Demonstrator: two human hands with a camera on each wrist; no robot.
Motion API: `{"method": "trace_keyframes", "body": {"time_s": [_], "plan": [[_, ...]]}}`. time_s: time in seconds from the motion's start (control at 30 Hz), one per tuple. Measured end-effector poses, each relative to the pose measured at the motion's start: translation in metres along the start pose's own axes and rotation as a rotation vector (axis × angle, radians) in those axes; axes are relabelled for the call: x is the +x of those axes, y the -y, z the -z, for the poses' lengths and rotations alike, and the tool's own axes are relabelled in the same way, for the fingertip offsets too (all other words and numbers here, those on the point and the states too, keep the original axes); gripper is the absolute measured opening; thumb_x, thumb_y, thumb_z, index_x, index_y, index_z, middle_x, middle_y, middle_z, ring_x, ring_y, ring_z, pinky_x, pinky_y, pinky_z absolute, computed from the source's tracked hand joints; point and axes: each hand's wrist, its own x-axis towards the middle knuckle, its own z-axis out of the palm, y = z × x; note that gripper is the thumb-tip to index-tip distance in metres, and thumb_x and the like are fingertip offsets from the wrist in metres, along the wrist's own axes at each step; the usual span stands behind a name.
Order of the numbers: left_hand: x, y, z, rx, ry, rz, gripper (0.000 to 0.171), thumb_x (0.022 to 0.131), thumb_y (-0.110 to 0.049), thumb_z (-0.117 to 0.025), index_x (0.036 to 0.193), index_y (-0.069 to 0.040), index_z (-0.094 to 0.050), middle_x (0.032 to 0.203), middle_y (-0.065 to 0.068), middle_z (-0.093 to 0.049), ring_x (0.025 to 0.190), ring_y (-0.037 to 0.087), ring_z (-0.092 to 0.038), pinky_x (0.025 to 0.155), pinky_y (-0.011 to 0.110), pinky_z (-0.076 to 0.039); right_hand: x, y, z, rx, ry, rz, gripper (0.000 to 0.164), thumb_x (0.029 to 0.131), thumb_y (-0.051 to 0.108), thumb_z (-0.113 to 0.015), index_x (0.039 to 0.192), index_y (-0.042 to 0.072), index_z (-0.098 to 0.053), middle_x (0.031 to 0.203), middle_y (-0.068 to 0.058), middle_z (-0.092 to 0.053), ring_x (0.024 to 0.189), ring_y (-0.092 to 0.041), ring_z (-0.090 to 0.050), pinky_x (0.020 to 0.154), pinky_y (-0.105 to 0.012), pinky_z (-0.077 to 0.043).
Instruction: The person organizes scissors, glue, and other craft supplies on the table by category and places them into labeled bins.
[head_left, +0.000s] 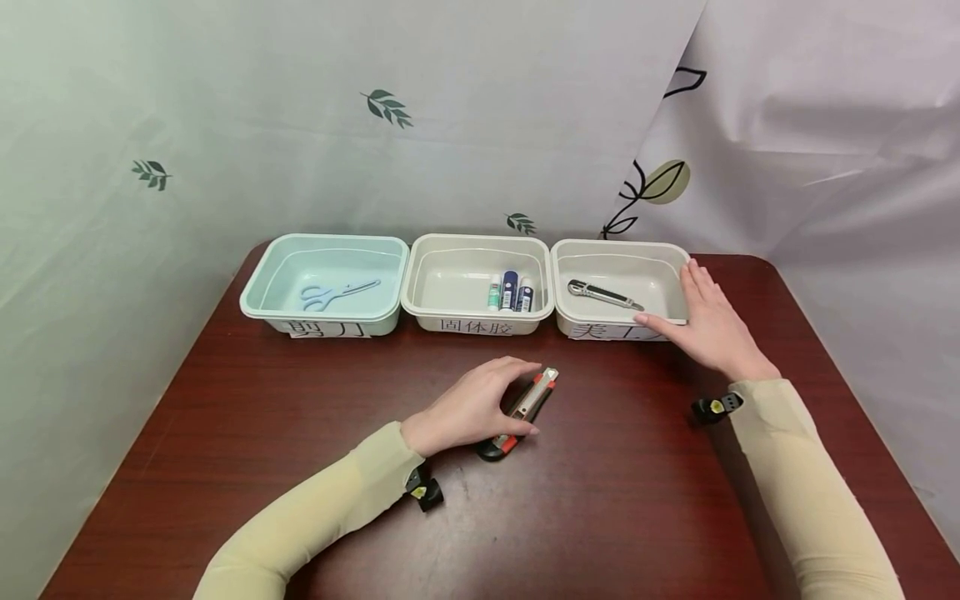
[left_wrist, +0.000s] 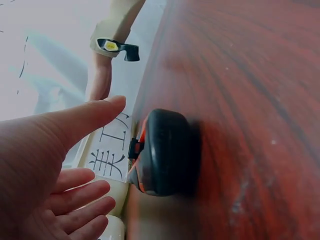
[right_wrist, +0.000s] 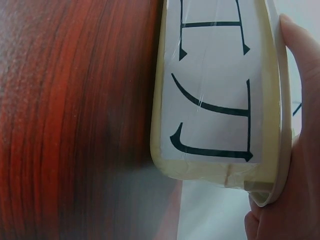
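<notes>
A utility knife [head_left: 525, 404] with red-orange and black parts lies on the table, its black end [left_wrist: 167, 152] large in the left wrist view. My left hand [head_left: 476, 406] is over it, thumb and fingers spread apart on either side, not closed round it. With straight fingers, my right hand [head_left: 712, 321] rests against the right-hand corner of a cream bin [head_left: 667, 254], thumb at the front rim. Inside that bin lies another utility knife [head_left: 600, 293], grey and black. The bin's white paper label [right_wrist: 215, 100] with black characters fills much of the right wrist view.
Left of that bin stand a middle cream bin [head_left: 435, 312] with several glue sticks [head_left: 510, 292] and a pale blue bin [head_left: 262, 304] with light blue scissors [head_left: 337, 293]. All stand in a row at the back of the dark red table [head_left: 600, 500], before a patterned curtain [head_left: 450, 150].
</notes>
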Motion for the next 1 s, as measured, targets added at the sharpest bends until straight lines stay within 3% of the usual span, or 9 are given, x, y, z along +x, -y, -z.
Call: {"method": "trace_keyframes", "body": {"time_s": [0.57, 1.0], "plan": [[-0.015, 0.003, -0.004, -0.010, 0.012, 0.007, 0.082, 0.076, -0.035, -0.092, 0.143, -0.006, -0.056, 0.126, 0.002, -0.063, 0.111, 0.016, -0.057, 0.099, 0.033, -0.045, 0.001, -0.002, -0.002, -0.001, -0.001, -0.001, 0.112, 0.093, 0.062, -0.062, 0.158, -0.010, -0.008, 0.166, -0.024, 0.003, 0.153, -0.035, 0.006, 0.122, -0.047, 0.000], [-0.015, 0.003, -0.007, -0.005, 0.021, 0.045, 0.079, 0.076, -0.037, -0.091, 0.141, -0.006, -0.058, 0.120, 0.000, -0.064, 0.105, 0.014, -0.057, 0.093, 0.033, -0.047, 0.001, -0.001, -0.001, 0.001, -0.004, -0.010, 0.112, 0.092, 0.063, -0.063, 0.158, -0.009, -0.009, 0.166, -0.024, 0.001, 0.153, -0.035, 0.005, 0.122, -0.050, -0.003]]}}
